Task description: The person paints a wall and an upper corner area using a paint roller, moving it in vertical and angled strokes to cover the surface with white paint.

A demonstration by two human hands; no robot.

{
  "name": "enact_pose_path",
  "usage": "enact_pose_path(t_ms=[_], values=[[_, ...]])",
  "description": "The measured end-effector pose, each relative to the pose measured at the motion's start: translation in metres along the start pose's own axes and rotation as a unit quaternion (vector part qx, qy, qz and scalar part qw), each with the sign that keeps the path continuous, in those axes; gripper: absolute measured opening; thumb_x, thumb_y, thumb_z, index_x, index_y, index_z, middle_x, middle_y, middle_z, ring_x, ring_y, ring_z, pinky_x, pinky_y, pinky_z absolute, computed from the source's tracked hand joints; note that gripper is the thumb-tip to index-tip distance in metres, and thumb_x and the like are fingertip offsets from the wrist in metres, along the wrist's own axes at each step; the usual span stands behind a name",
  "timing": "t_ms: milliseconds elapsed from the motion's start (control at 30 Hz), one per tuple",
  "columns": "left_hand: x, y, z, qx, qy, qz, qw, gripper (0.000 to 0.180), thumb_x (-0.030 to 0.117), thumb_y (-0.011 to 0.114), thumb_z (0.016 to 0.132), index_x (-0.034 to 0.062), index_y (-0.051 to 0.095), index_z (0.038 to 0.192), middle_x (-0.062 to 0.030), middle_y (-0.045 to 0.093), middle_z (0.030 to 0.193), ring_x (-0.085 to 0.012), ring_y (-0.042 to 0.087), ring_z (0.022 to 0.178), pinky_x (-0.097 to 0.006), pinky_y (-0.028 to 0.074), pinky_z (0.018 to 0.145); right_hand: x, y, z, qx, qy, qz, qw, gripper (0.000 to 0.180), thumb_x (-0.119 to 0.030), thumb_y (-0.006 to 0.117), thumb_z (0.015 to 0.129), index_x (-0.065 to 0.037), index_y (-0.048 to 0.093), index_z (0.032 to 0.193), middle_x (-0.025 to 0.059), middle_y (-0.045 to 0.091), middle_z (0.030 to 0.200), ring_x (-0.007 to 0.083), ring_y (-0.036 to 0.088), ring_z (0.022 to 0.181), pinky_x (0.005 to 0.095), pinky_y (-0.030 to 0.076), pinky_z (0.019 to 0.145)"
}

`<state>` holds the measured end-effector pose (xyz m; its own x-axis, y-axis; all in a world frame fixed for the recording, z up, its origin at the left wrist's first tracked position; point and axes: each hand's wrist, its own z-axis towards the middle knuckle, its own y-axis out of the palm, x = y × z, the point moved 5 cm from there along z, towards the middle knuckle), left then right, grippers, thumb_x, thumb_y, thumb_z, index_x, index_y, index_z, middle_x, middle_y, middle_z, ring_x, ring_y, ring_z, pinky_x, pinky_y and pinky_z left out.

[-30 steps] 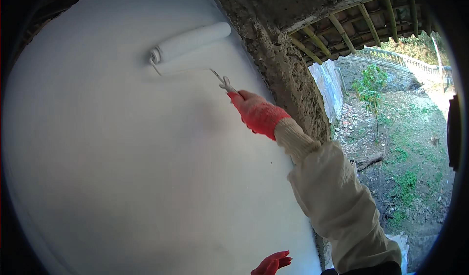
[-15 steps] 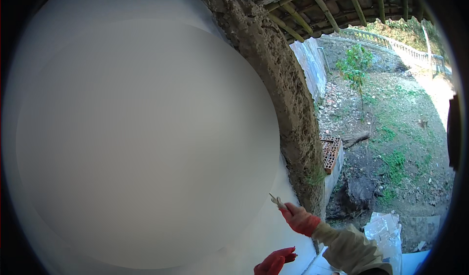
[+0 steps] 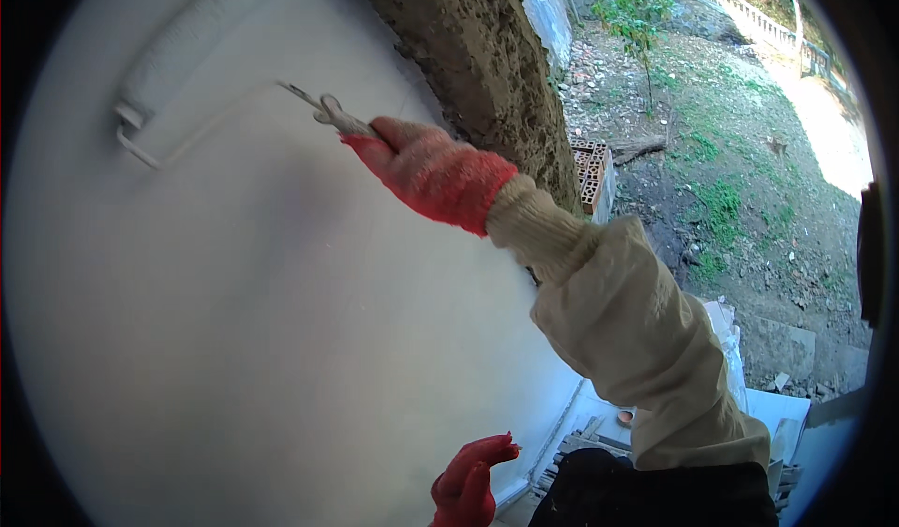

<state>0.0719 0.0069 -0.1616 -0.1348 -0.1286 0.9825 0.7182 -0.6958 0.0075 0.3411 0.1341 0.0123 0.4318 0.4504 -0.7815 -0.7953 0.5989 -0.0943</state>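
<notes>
Across most of the view spreads a white painted wall (image 3: 281,340), smooth and even, curving with the lens and filling everything from the left edge to past the middle. At its right edge stands a rough, unpainted strip of brown masonry (image 3: 487,87), pitted and coarse, running from the top down toward the middle. Beyond that edge the ground (image 3: 749,180) falls away — bare earth, patches of grass, a small green tree (image 3: 641,12) near the top and a stack of red hollow bricks (image 3: 592,166) just beside the masonry. Against the upper left part of the wall lies a paint roller (image 3: 192,44), its white sleeve tilted, upper end toward the top edge, the wire frame bending down and back to a handle. The right hand (image 3: 426,171), in a red knitted glove with a cream cuff and pale sleeve behind it, is closed around that handle, arm stretched up and leftward. At the bottom edge, near the foot of the wall, the left hand (image 3: 468,485) — also red-gloved — shows only partly; its fingers look loosely curled and hold nothing that can be seen, well apart from the roller.
</notes>
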Motion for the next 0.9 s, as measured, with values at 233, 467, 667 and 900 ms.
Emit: enact_pose_path(t_ms=[233, 467, 667, 900], values=[[-0.065, 0.007, -0.007, 0.003, -0.081, 0.003, 0.997, 0.029, 0.015, 0.042, 0.099, -0.0047, 0.056, 0.114, -0.0172, 0.058, 0.115, -0.0271, 0.062, 0.097, -0.04, 0.051, 0.086, 0.207, -0.004, -0.239, -0.057, 0.092, -0.072, 0.992, 0.016, -0.024, 0.056, 0.092, -0.008, 0.051, 0.087, 0.0178, 0.052, 0.061, 0.0388, 0.056, 0.057, 0.0449, 0.041, 0.048], [-0.148, 0.015, -0.015, 0.015, -0.197, -0.005, 0.98, 0.028, 0.016, 0.045, 0.099, -0.0049, 0.058, 0.112, -0.0156, 0.06, 0.112, -0.0256, 0.062, 0.095, -0.038, 0.05, 0.086, 0.38, -0.015, -0.452, -0.196, 0.327, -0.143, 0.913, 0.024, -0.034, 0.057, 0.09, -0.01, 0.054, 0.09, 0.0165, 0.059, 0.066, 0.0371, 0.06, 0.061, 0.0447, 0.045, 0.053], [-0.217, 0.002, -0.036, 0.054, -0.259, 0.027, 0.964, 0.028, 0.016, 0.044, 0.099, -0.0044, 0.057, 0.114, -0.0138, 0.062, 0.109, -0.0236, 0.063, 0.094, -0.036, 0.05, 0.086, 0.456, -0.032, -0.53, -0.308, 0.462, -0.193, 0.809, 0.032, -0.039, 0.052, 0.091, -0.009, 0.059, 0.095, 0.0149, 0.063, 0.074, 0.0344, 0.061, 0.069, 0.0437, 0.047, 0.063], [-0.288, -0.005, -0.07, 0.069, -0.358, 0.023, 0.931, 0.032, 0.02, 0.044, 0.099, -0.0039, 0.056, 0.118, -0.0148, 0.062, 0.113, -0.0239, 0.063, 0.097, -0.037, 0.049, 0.087, 0.569, -0.007, -0.613, -0.339, 0.524, -0.256, 0.738, 0.042, -0.048, 0.052, 0.088, -0.007, 0.063, 0.09, 0.0171, 0.066, 0.078, 0.0376, 0.064, 0.074, 0.0468, 0.049, 0.065]])
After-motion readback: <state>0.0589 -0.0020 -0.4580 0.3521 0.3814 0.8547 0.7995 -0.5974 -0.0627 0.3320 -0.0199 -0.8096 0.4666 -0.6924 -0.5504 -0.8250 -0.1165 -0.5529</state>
